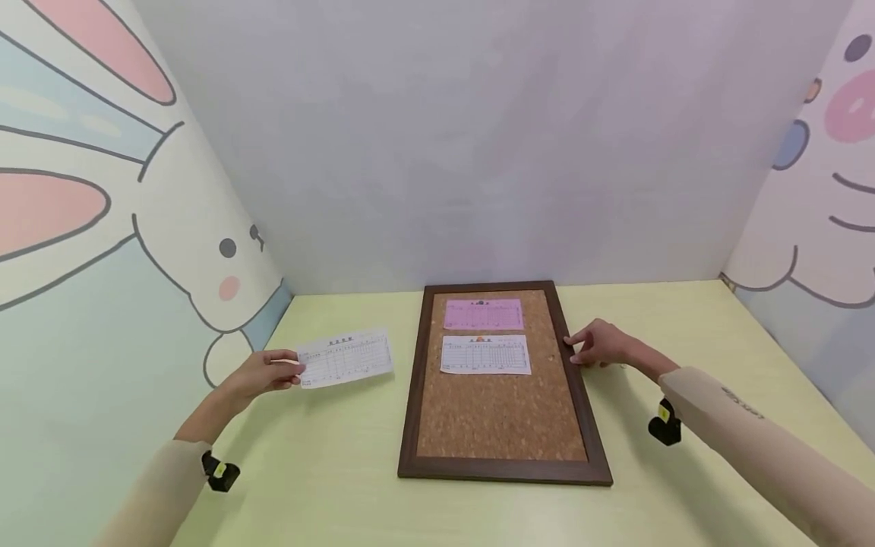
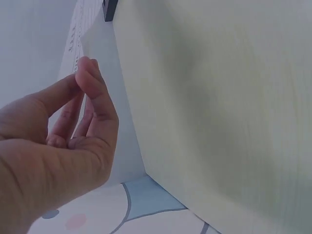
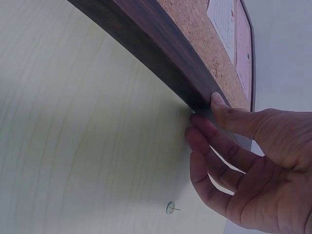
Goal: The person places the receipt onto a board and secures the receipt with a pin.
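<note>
Take the cork board as your landmark; it lies flat on the pale green table. Nearest you, the lower part of its cork face is bare. Just off its right edge, your right hand holds the dark frame, fingertips curled against the outer side and thumb on top; a loose pushpin lies on the table beside that hand. Well left of the board, your left hand pinches a white form by its end, raised above the table. Farther up the board, a second white form and a pink form already sit pinned. By my reading, two sheets are posted and the one you hold is left to go on the bare cork.
</note>
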